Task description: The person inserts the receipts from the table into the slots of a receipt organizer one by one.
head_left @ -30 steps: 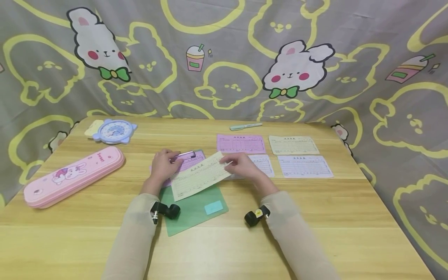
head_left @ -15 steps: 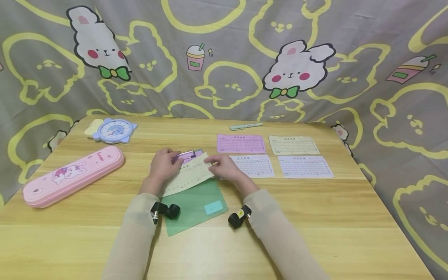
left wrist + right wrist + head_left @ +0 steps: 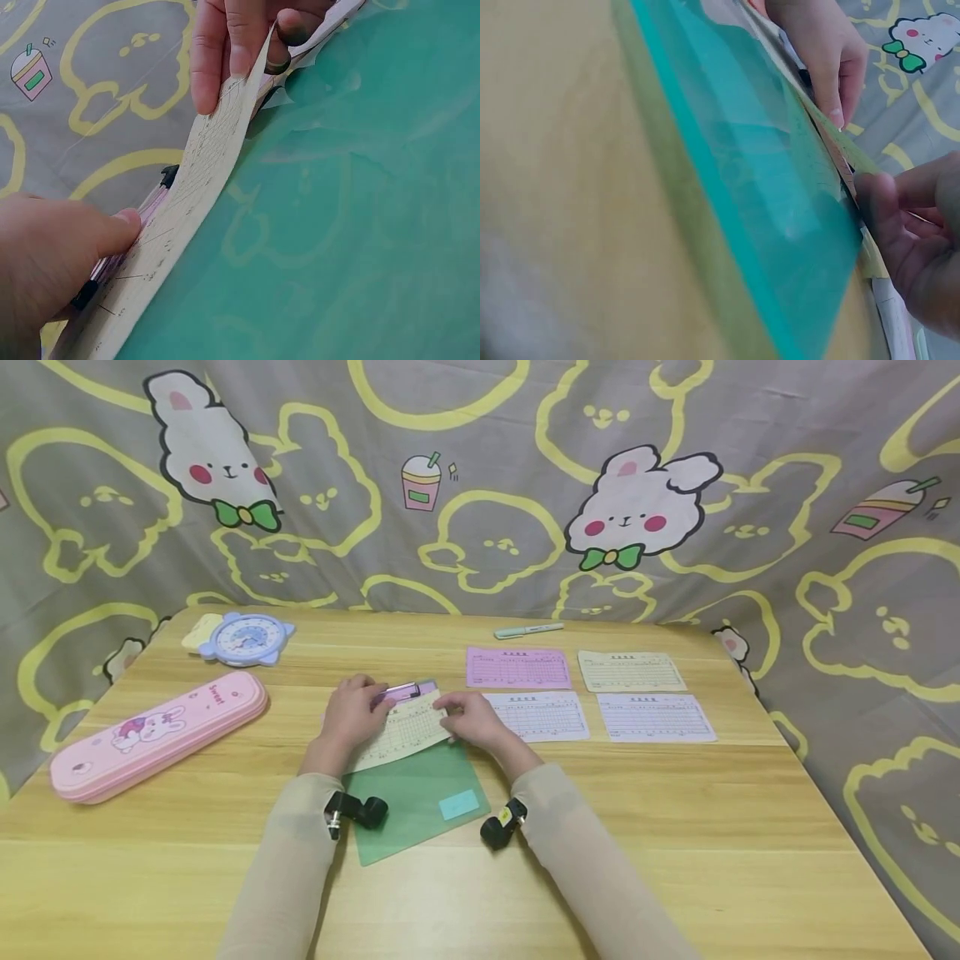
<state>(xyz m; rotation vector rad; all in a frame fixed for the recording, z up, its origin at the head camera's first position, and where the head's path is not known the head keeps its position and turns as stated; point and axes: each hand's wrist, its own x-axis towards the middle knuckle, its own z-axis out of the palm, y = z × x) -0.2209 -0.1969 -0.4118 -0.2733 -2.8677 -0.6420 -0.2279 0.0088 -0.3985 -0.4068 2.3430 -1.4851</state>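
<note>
A green clipboard (image 3: 412, 814) lies slanted on the table, its clip (image 3: 397, 693) along the far edge. My left hand (image 3: 351, 714) grips the clip end, thumb on the clip in the left wrist view. A cream printed form (image 3: 401, 733) lies across the upper board, over a purple form (image 3: 426, 690) that shows near the clip. With thumb and fingers my right hand (image 3: 472, 718) pinches the cream form's right end, which is lifted and bent in the left wrist view. The board's surface (image 3: 757, 150) looks glossy and translucent from the right wrist.
Right of the board lie a purple form (image 3: 517, 668), a cream form (image 3: 630, 671) and two white forms (image 3: 656, 717). A capped pen (image 3: 528, 631) is behind them. A pink pencil case (image 3: 157, 739) and a blue clock-like dial (image 3: 247, 639) are at left.
My right hand has carried the cream form leftward and toward the clip, covering more of the purple form on the board. My left hand has stayed at the clip.
</note>
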